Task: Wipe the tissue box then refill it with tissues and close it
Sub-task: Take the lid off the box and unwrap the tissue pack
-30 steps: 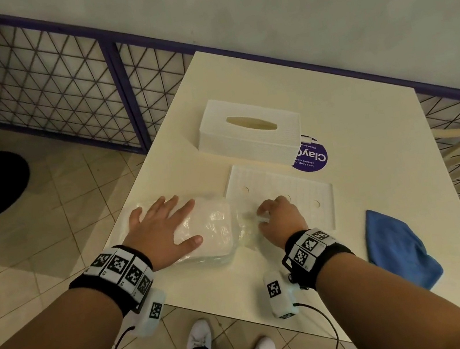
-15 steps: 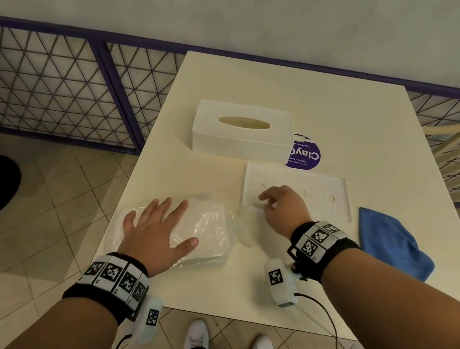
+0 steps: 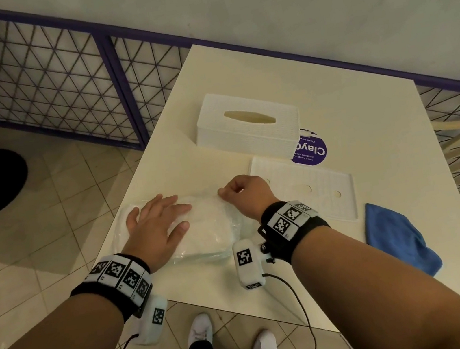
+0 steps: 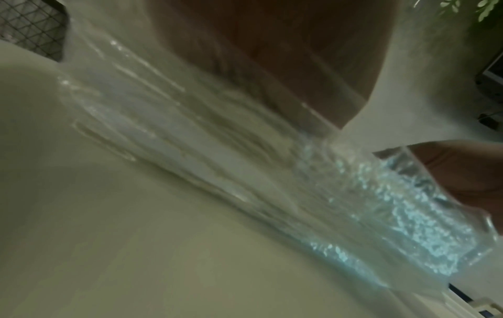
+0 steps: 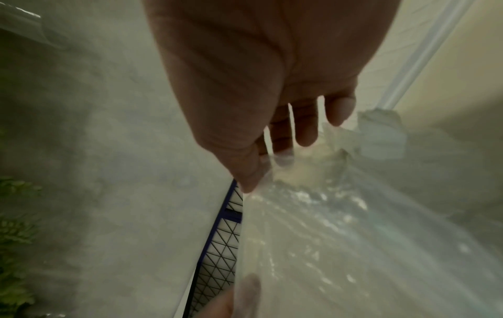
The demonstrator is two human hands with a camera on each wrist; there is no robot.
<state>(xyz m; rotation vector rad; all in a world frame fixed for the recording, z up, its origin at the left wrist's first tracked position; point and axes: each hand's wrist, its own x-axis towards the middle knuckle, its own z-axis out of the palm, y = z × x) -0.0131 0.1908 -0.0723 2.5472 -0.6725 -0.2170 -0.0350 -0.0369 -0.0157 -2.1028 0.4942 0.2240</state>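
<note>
Tissue pack (image 3: 207,230), tissues sealed in clear wrap, near table (image 3: 334,114) edge: left hand (image 3: 155,229) flat atop; right hand (image 3: 244,193) pinching wrap. Tissue box (image 3: 248,125) beyond, slot empty.

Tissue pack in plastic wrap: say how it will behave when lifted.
The tissue pack probably sags, since it looks soft and pillowy. Its glossy, crinkled wrap may slip; the right hand pinches a loose fold while the left hand presses it flat.
</note>
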